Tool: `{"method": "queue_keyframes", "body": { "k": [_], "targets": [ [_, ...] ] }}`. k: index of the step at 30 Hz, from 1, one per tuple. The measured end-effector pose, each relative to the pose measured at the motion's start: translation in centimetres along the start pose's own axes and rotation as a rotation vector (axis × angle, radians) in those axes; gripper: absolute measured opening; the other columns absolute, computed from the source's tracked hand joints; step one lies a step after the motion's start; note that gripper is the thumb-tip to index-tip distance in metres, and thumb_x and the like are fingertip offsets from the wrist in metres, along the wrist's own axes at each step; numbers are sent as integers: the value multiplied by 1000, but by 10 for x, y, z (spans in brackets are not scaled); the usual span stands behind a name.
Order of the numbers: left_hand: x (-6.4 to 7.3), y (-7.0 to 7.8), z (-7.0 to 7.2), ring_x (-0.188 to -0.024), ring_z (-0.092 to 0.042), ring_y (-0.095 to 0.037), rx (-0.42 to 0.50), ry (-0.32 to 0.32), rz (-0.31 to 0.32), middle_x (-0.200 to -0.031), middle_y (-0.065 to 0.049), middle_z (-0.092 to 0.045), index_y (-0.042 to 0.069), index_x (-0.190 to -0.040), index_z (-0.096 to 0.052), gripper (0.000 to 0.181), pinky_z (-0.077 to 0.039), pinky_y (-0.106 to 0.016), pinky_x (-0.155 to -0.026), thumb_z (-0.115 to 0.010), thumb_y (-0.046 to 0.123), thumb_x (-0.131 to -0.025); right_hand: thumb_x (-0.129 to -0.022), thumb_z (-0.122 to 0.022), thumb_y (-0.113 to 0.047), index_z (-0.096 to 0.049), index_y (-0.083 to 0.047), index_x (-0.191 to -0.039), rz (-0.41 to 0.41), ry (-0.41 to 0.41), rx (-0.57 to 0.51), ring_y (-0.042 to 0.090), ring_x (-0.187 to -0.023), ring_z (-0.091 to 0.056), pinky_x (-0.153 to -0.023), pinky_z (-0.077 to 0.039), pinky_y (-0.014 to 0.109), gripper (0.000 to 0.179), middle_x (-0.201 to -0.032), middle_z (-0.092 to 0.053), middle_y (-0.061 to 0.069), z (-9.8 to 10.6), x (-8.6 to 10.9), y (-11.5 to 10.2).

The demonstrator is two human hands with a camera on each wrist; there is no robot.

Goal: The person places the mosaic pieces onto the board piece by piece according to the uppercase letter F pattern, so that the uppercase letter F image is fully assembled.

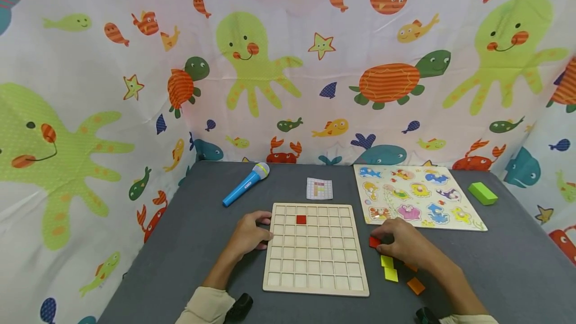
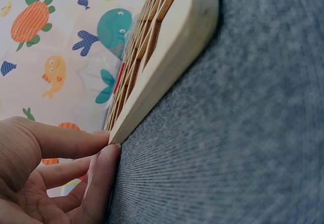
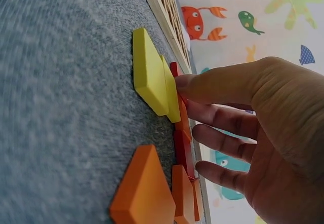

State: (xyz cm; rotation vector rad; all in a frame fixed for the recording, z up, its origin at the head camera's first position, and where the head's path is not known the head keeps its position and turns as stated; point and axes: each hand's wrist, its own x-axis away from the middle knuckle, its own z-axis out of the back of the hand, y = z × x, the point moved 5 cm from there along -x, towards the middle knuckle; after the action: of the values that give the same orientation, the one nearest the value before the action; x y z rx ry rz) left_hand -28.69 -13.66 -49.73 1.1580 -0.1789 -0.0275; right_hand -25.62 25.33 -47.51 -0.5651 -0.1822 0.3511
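A square wooden grid board [image 1: 315, 292] lies on the table, with one red tile [image 1: 301, 219] in its upper rows. My left hand [image 1: 249, 234] holds the board's left edge, thumb and finger meeting at the wooden rim [image 2: 167, 67] in the left wrist view. To the right of the board, my right hand [image 1: 402, 244] pinches a loose red tile [image 1: 374, 242] between thumb and fingers. Nearer to me lie two yellow tiles [image 1: 391, 274] and an orange tile [image 1: 416, 285]. More orange and red tiles [image 3: 185, 153] show under the hand in the right wrist view.
Behind the board lies a small patterned card [image 1: 319, 189], with a blue toy microphone [image 1: 245, 186] to its left. A sea-animal puzzle board [image 1: 427, 196] and a green block [image 1: 483, 193] lie at the back right. A printed cloth [image 1: 288, 64] hangs round the grey table [image 1: 193, 214].
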Motion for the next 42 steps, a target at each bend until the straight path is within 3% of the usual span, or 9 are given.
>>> {"method": "queue_keyframes", "body": {
  "k": [8,14,19,30,35,42],
  "targets": [
    [-2,-1,-1,-86,-70,-18,-11,-20,11,-125,-15,-65,1,-140,-64,58,-64,-35,-63,-79,0,-84,-90,-85,-22,-80,-10,-113,20,20,58,23,-103,-58,-92,-53,50,26,-110,-70,0,-2,0,-2],
    [0,1,-1,-88,-70,-18,-23,-40,-3,-128,-16,-64,0,-143,-63,61,-64,-36,-65,-80,2,-84,-91,-84,-24,-81,-15,-111,10,33,62,19,-102,-54,-88,-51,43,22,-107,-68,-3,-3,0,-4],
    [-1,0,-1,-89,-69,-18,-27,-47,6,-128,-16,-63,0,-143,-62,61,-64,-35,-65,-79,1,-84,-92,-82,-24,-82,-14,-111,62,66,63,18,-100,-55,-86,-50,41,21,-105,-67,-5,-3,-1,-6],
    [-2,-1,-1,-89,-68,-18,-52,-62,15,-130,-15,-61,1,-144,-61,61,-64,-36,-67,-79,2,-85,-93,-80,-25,-81,-16,-114,51,83,31,30,-116,-60,-104,-49,62,23,-114,-71,-1,-1,-7,-13],
    [-3,0,-1,-89,-68,-19,-49,-62,21,-129,-15,-61,1,-144,-61,62,-64,-35,-67,-79,3,-85,-94,-80,-26,-82,-19,-113,43,102,36,30,-118,-58,-103,-49,60,21,-114,-70,-1,0,-12,-20],
    [-2,3,-1,-89,-68,-19,-54,-67,-1,-130,-16,-61,0,-145,-59,62,-64,-35,-67,-78,3,-86,-95,-80,-25,-81,-15,-116,105,133,27,22,-107,-55,-91,-52,47,24,-114,-69,0,-1,-24,-31]
  ]
}}
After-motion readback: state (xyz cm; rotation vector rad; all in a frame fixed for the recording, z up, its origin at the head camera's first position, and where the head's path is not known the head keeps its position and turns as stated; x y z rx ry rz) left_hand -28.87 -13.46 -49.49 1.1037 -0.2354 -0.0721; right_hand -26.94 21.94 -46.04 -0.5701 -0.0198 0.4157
